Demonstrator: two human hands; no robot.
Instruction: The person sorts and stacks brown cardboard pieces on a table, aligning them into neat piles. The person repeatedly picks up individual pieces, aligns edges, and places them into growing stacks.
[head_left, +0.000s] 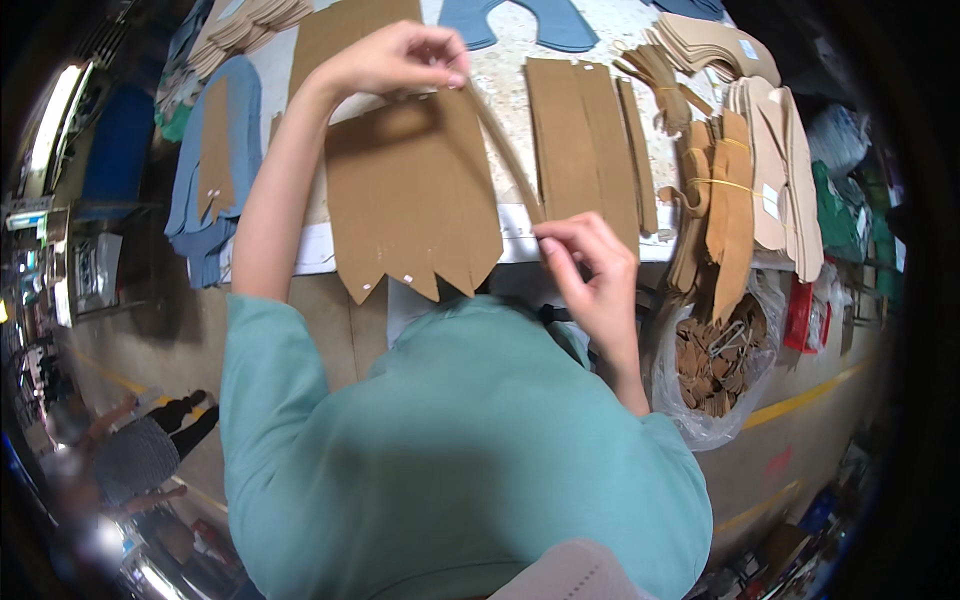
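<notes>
Head view: we hold a narrow brown strip [505,150] slantwise over the table [315,247], left hand [400,60] pinching its far end between thumb and fingers, right hand [597,270] pinching its other end by the near edge. A broad brown panel [410,190] overhangs that edge with its toothed end; tied brown pieces [730,200] lie toward the near right corner.

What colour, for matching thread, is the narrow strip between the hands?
Narrow strip: brown, clearest in the head view.
</notes>
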